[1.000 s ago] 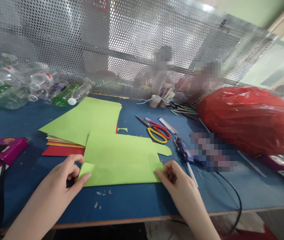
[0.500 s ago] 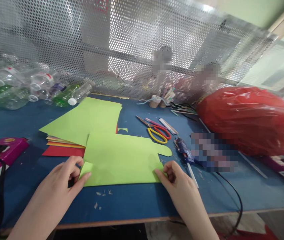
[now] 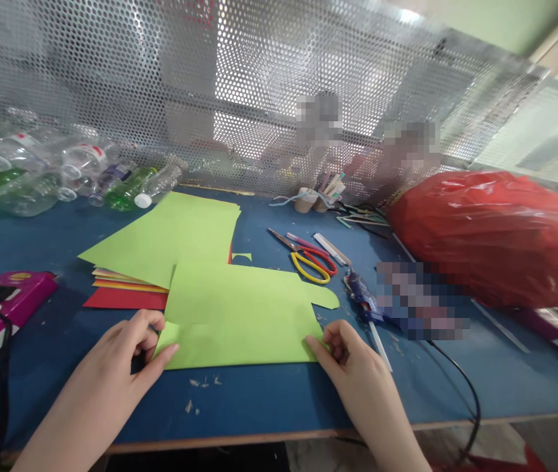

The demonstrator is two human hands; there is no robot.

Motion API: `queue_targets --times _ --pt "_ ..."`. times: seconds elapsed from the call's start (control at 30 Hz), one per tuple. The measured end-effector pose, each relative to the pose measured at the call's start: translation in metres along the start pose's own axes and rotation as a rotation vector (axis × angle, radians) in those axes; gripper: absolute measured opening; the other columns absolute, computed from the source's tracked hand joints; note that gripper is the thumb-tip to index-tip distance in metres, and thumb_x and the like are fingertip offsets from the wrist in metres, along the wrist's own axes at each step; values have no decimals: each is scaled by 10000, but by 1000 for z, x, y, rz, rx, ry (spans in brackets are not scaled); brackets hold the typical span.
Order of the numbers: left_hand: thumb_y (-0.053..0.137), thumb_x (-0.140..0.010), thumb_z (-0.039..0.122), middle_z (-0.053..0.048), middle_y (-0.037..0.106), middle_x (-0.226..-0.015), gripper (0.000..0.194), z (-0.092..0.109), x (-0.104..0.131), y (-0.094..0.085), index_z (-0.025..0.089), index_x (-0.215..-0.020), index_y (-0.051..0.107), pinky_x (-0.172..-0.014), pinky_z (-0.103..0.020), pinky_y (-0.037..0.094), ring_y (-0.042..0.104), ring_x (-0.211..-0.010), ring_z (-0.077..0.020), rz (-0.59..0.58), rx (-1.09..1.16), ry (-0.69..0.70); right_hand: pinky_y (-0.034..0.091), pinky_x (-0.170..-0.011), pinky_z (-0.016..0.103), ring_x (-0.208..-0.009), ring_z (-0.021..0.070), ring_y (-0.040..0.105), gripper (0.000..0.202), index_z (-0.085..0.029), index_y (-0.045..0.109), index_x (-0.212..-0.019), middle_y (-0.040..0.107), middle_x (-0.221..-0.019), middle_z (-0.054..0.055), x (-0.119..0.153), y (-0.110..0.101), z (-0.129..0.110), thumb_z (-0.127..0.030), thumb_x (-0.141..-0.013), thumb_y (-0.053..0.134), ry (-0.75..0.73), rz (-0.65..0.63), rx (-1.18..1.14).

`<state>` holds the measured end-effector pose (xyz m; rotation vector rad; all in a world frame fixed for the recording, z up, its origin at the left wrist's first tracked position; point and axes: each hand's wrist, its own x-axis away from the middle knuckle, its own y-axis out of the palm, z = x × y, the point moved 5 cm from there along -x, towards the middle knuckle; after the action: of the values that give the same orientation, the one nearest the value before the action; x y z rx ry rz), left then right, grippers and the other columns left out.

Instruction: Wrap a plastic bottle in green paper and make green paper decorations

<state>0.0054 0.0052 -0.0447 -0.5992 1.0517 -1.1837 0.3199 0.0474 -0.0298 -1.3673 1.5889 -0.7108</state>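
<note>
A light green paper sheet (image 3: 239, 314) lies before me on the blue table, its near edge folded over and a rounded tab sticking out at its right. My left hand (image 3: 134, 351) pinches its lower left corner between thumb and curled fingers. At the lower right corner my right hand (image 3: 342, 351) grips the sheet the same way. Behind it, partly under its upper left corner, rests a stack of coloured paper (image 3: 180, 229) with green on top and red and yellow layers below. Scissors (image 3: 308, 259) with red and yellow handles lie beyond the tab.
A glue gun (image 3: 364, 298) with a cable is at the right, near a big red plastic bag (image 3: 485, 236). Plastic bottles (image 3: 33, 190) line the back left. A purple box (image 3: 18, 308) sits at far left. Cups of sticks (image 3: 320, 196) stand by the perforated metal screen (image 3: 259, 72).
Hardly anything differs. Both hands keep their hold on the green sheet's corners, and the whole view has shifted very slightly.
</note>
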Motion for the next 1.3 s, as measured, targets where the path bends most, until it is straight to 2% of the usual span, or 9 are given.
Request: queue_targets --times 0.33,0.5,0.67,0.83,0.93,1.1,1.3 --pt "445 -857 500 51 503 -612 289 2 -1 -4 230 -957 423 -595 -189 439 570 -584 -124 5 -11 6 356 -483 218 -476 121 445 255 -236 428 -693 450 -542 -62 0 -1 0 -415 -817 562 -8 3 7" --pt "472 -846 499 75 492 -590 288 1 0 -4 239 -954 407 -622 -192 456 531 -525 -109 2 13 3 353 -477 219 -478 123 447 258 -236 438 -694 457 -541 -60 0 -1 1 -425 -815 566 1 -8 -2" --pt "437 -859 508 67 506 -590 290 3 0 -6 239 -968 430 -665 -219 469 555 -549 -120 17 46 -15 359 -487 222 -490 124 458 252 -233 443 -695 469 -548 -57 1 -1 2 -418 -813 568 11 -17 -13" --pt "476 -837 483 53 542 -618 275 1 1 -7 251 -979 433 -584 -202 439 578 -575 -130 -30 79 -84 358 -491 221 -495 125 461 250 -234 439 -699 468 -549 -59 2 -1 2 -411 -818 570 33 -41 -21" --pt "479 -840 474 53 550 -634 270 1 2 -8 259 -991 418 -591 -195 433 588 -600 -131 -47 77 -102 364 -499 223 -504 127 470 245 -233 443 -702 479 -557 -56 2 -1 2 -408 -816 571 31 -41 -27" --pt "431 -862 527 66 514 -605 300 4 0 -9 255 -986 411 -645 -209 446 569 -586 -129 -26 61 -46 360 -498 222 -505 125 473 240 -232 455 -705 484 -556 -56 1 1 3 -410 -817 570 36 -56 -24" --pt "435 -879 500 55 483 -623 307 3 3 -5 230 -1025 413 -616 -218 441 565 -616 -145 -19 11 72 359 -503 220 -509 122 466 261 -231 448 -705 477 -559 -59 1 2 5 -431 -817 571 40 -62 -34"
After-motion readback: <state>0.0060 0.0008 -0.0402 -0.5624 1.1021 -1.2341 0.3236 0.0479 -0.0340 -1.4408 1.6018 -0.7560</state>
